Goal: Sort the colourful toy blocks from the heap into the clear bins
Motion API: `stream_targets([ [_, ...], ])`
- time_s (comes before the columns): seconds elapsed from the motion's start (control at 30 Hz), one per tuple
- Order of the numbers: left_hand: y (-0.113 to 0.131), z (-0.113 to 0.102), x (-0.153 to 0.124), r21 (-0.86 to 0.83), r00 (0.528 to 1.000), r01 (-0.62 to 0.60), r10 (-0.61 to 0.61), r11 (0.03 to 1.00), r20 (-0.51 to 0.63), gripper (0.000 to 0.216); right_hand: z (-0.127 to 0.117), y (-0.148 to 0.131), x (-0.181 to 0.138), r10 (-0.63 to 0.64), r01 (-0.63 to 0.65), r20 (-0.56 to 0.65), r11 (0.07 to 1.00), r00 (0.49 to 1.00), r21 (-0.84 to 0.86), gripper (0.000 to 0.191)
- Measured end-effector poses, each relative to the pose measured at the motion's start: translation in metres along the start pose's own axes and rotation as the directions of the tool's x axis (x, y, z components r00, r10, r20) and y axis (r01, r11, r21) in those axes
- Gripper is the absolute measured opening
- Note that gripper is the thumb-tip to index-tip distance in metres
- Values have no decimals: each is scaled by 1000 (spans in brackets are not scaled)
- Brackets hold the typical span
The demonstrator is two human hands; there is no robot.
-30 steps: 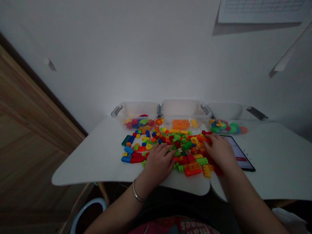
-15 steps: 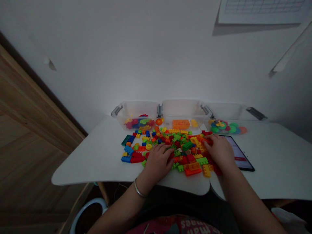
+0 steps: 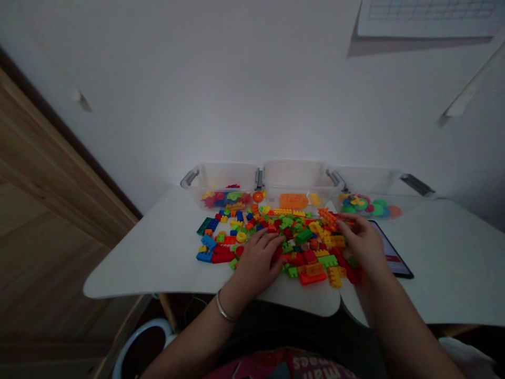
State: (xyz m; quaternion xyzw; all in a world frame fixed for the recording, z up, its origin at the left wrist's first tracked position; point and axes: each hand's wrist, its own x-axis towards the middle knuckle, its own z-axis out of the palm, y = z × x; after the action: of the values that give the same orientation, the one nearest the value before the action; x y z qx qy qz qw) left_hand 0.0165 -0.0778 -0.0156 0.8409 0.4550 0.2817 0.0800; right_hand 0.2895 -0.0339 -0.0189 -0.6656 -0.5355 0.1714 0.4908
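A heap of colourful toy bricks (image 3: 303, 235) is spread over the white table in front of me. My left hand (image 3: 258, 258) lies palm down on the near left part of the heap, fingers spread, with some bricks hidden beneath it. At the right side of the heap, my right hand (image 3: 363, 242) has its fingertips closed at the end of an orange brick (image 3: 327, 218), which is tilted above the others. Red bricks (image 3: 351, 271) lie below that hand, partly covered by it.
Clear plastic bins stand along the wall: the left bin (image 3: 224, 176) and right bin (image 3: 366, 179) hold colourful pieces, the middle bin (image 3: 300, 173) an orange block (image 3: 294, 200). A tablet (image 3: 389, 250) lies right of my right hand. The white tabletop (image 3: 158, 252) ends close to my body.
My right hand has drawn slightly right and its fingers have curled in. The orange brick has tilted up from the heap. My left hand has barely moved.
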Motion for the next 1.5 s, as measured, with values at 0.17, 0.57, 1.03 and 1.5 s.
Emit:
stream_targets([
  [0.17,1,-1,0,-34,1000,-10,9,999,-10,43,-1,-7,-3,-249,249,20,958,968,-143,35],
  [0.57,4,-2,3,-252,989,90,-115,964,-88,59,4,-40,-32,-422,431,141,902,896,-41,26],
  [1.03,-6,-11,6,-521,960,187,-267,833,-81,19,23,-35,-69,-716,743,199,651,669,-156,32],
  [1.5,-51,-37,41,-776,708,21,-558,630,-434,27,14,-5,-81,-818,797,166,457,551,-394,28],
])
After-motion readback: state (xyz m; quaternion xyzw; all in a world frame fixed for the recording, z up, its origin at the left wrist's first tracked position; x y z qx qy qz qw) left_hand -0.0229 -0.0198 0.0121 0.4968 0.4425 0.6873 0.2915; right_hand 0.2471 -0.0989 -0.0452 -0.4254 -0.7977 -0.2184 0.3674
